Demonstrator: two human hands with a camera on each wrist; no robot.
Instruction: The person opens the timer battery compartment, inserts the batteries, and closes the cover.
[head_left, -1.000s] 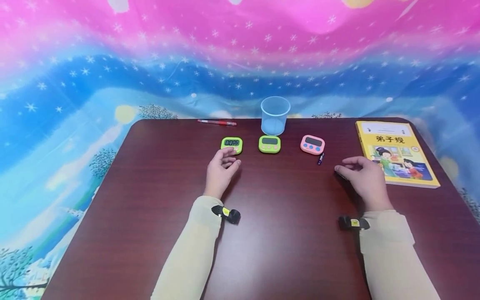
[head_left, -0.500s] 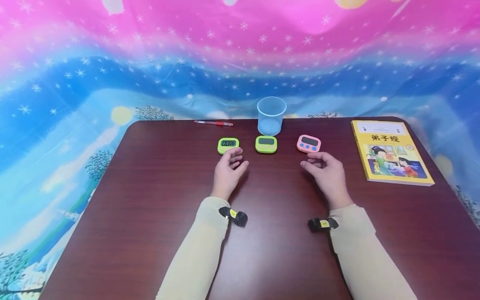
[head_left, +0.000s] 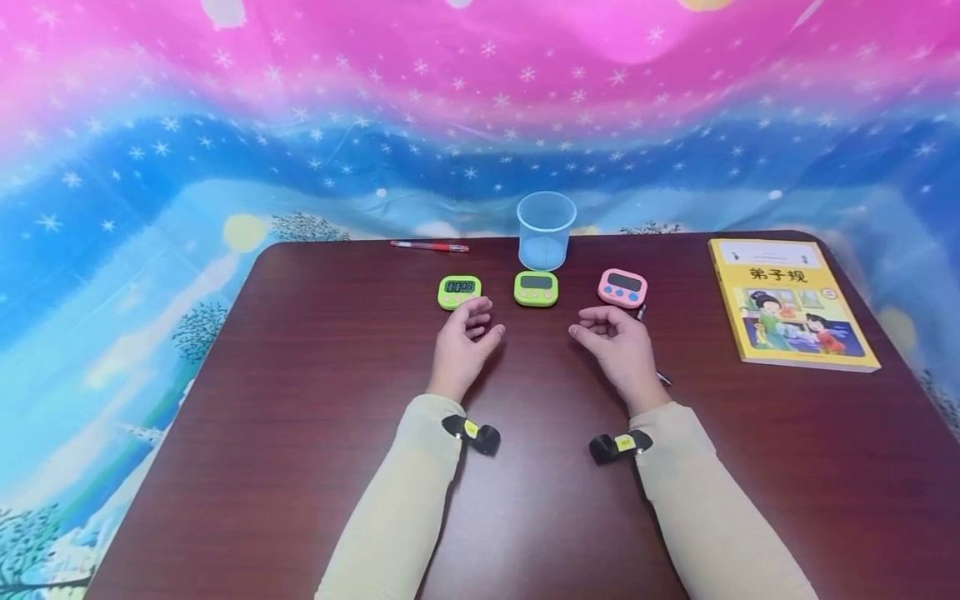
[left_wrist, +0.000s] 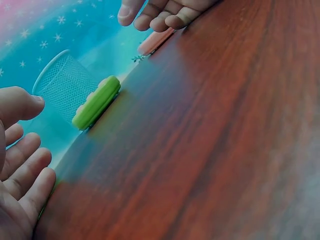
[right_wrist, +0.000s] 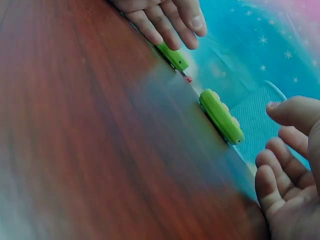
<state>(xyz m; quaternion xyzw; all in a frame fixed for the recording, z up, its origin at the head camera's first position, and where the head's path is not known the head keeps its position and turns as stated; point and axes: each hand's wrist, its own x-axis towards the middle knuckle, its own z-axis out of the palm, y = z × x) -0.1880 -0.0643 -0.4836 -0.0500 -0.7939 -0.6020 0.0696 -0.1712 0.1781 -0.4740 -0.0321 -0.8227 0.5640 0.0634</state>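
My left hand (head_left: 467, 346) is over the table with relaxed, slightly bent fingers, its fingertips overlapping the lower edge of a green digital timer (head_left: 459, 289) with a lit display. Nothing is between its thumb and fingers. Across from it, my right hand (head_left: 621, 350) hovers in a like pose, also holding nothing, just below a pink timer (head_left: 622, 286) with blue buttons. A dark pen (head_left: 664, 379) lies beneath this hand, its middle hidden and both ends showing. Between the hands and farther back sits a second green timer (head_left: 536, 288) with a blank display.
Behind the middle timer stands a clear blue mesh-patterned cup (head_left: 545, 242). A red pen (head_left: 430, 246) lies near the far table edge, left of the cup. On the right is a yellow book (head_left: 795, 304). A patterned cloth (head_left: 480, 108) hangs behind the table (head_left: 300, 417).
My right hand has moved left from beside the book to below the pink timer. My left hand has shifted slightly right. The digits on the left green timer have changed.
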